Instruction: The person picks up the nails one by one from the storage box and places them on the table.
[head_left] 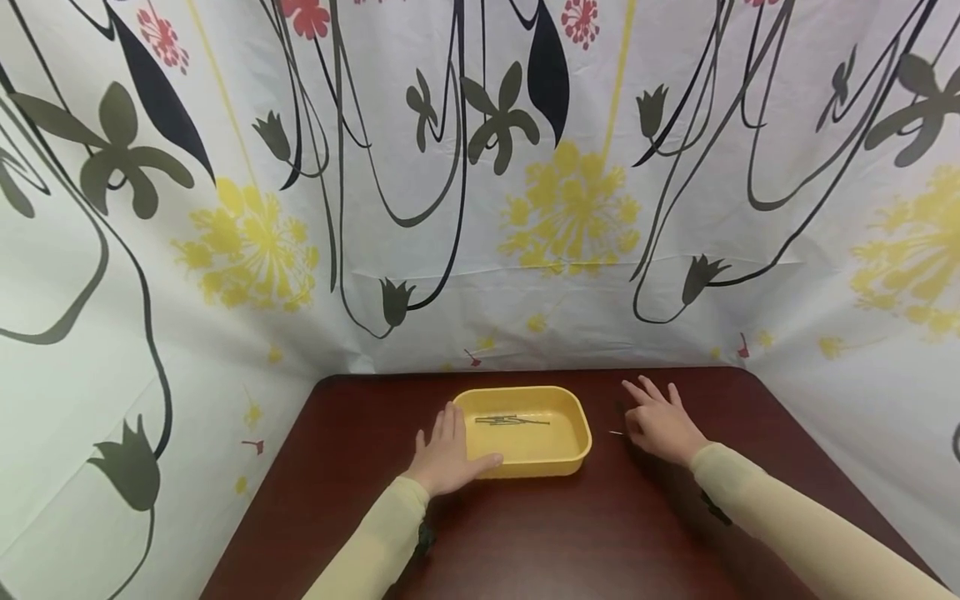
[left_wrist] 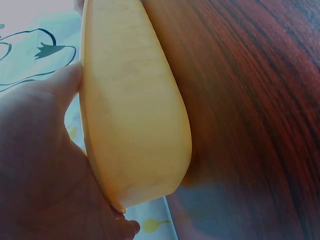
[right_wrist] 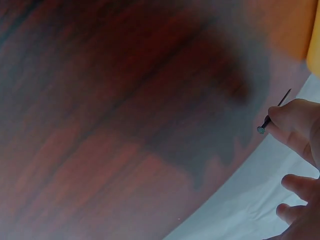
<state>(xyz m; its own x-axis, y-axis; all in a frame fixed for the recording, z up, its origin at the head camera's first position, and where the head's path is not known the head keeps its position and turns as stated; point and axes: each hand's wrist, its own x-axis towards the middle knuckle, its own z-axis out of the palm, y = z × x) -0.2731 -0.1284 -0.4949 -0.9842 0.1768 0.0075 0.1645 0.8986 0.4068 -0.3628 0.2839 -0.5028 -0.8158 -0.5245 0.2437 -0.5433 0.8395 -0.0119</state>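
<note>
A yellow rectangular tray sits on the dark table, and several thin metal nails lie in a loose bundle on its floor. My left hand rests on the tray's near left corner, fingers along the left rim and thumb over the front rim. From below, the left wrist view shows the tray's side wall with the thumb touching its rim. Right of the tray, my right hand pinches one nail between thumb and forefinger. Its other fingers are spread away from the nail.
The reddish-brown wooden table has rounded far corners. A white curtain with flower and leaf prints hangs behind it and along both sides. Dark bands sit at the left wrist and right wrist.
</note>
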